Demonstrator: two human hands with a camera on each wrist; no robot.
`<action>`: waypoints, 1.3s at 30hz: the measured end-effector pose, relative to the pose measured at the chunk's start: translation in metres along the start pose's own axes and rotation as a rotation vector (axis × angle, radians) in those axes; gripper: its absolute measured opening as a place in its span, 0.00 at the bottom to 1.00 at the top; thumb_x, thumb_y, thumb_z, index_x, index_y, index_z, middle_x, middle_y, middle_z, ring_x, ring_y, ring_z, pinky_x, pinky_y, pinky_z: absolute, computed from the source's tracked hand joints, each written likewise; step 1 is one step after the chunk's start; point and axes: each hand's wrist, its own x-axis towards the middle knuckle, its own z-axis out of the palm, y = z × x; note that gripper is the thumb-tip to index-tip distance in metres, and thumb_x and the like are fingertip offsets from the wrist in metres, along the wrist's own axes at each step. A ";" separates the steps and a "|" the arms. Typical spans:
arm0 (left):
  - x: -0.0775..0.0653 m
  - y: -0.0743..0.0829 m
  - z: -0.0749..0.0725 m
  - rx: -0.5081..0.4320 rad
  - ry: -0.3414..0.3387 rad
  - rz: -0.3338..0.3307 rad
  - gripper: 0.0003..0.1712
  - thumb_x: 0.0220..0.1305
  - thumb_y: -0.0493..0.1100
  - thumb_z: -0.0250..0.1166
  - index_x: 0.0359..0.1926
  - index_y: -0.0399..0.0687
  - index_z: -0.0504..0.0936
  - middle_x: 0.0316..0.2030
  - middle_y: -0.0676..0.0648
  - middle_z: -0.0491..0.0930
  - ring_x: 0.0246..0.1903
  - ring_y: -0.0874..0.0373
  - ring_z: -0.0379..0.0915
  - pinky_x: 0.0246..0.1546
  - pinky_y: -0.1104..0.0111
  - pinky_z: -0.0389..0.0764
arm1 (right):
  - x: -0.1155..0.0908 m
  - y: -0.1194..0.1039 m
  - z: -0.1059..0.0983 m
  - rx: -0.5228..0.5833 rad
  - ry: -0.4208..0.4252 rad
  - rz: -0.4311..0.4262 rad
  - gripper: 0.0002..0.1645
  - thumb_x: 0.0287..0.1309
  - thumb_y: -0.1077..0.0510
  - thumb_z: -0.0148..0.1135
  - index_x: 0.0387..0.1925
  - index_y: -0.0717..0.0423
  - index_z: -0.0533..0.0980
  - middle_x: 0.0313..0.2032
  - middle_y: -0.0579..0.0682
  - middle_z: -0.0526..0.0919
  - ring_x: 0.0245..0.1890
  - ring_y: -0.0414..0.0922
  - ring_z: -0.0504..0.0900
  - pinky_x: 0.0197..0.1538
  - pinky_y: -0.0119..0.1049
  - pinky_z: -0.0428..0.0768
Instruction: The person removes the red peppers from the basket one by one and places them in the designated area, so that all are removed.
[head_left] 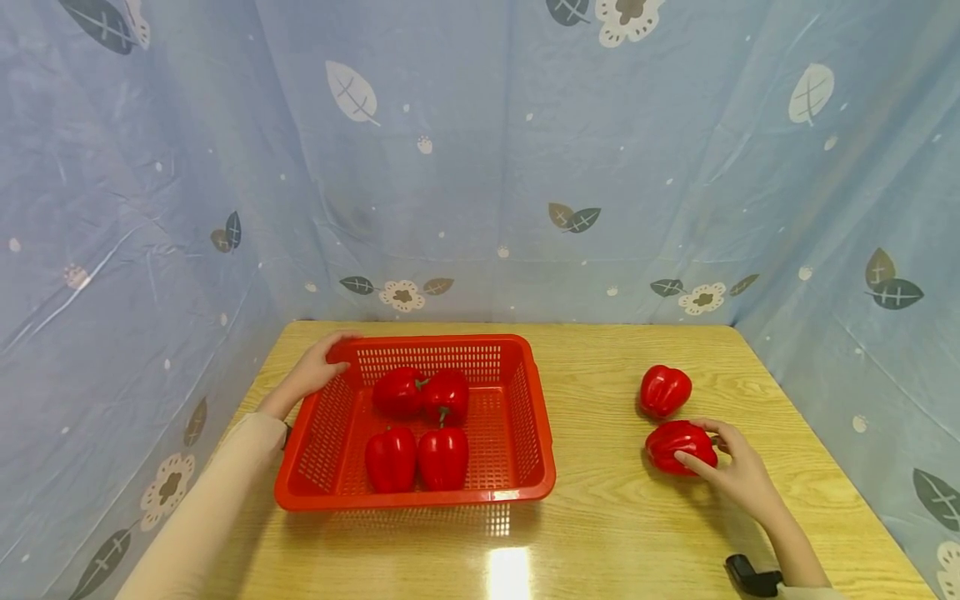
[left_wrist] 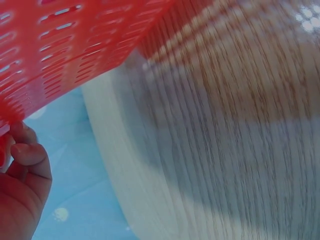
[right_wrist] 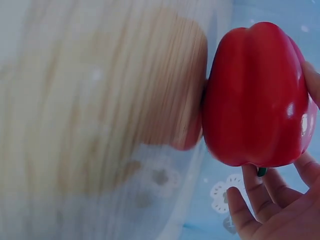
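My left hand (head_left: pixel 317 367) grips the rim of a red plastic basket (head_left: pixel 412 500) at its far left corner. In the left wrist view, curled fingers (left_wrist: pixel 30 157) meet the basket's edge. Several red bell peppers (head_left: pixel 444 458) lie inside the basket, some with green stems showing. To the right, my right hand (head_left: pixel 731 471) holds another red bell pepper (head_left: pixel 678 446) from its stem end, thumb on the near side and fingers on the far side. The right wrist view shows this bell pepper (right_wrist: pixel 255 95) close to the tabletop; whether it touches is unclear.
One more red bell pepper (head_left: pixel 664 391) sits just behind the held one on the wooden table (head_left: pixel 592 517). Blue patterned cloth (head_left: pixel 465 167) hangs behind the table and along both sides.
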 end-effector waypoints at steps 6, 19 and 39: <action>0.000 0.000 0.000 0.000 0.001 0.002 0.30 0.57 0.26 0.56 0.62 0.41 0.67 0.62 0.34 0.63 0.62 0.37 0.57 0.59 0.42 0.60 | 0.003 0.002 -0.007 -0.021 0.011 -0.009 0.33 0.48 0.52 0.70 0.54 0.62 0.70 0.48 0.59 0.76 0.39 0.18 0.62 0.40 0.24 0.67; 0.000 0.001 0.000 0.001 0.010 0.007 0.29 0.57 0.26 0.56 0.62 0.39 0.67 0.62 0.34 0.63 0.63 0.36 0.55 0.59 0.42 0.59 | 0.013 0.006 -0.006 -0.062 -0.001 -0.071 0.34 0.52 0.52 0.67 0.57 0.65 0.69 0.50 0.61 0.76 0.48 0.54 0.70 0.43 0.30 0.67; -0.001 0.002 -0.001 -0.003 -0.007 0.004 0.29 0.58 0.26 0.54 0.62 0.40 0.67 0.62 0.35 0.63 0.64 0.37 0.54 0.60 0.42 0.57 | 0.036 -0.005 -0.010 -0.051 -0.008 -0.145 0.33 0.51 0.55 0.67 0.56 0.67 0.69 0.50 0.68 0.74 0.49 0.63 0.71 0.47 0.59 0.69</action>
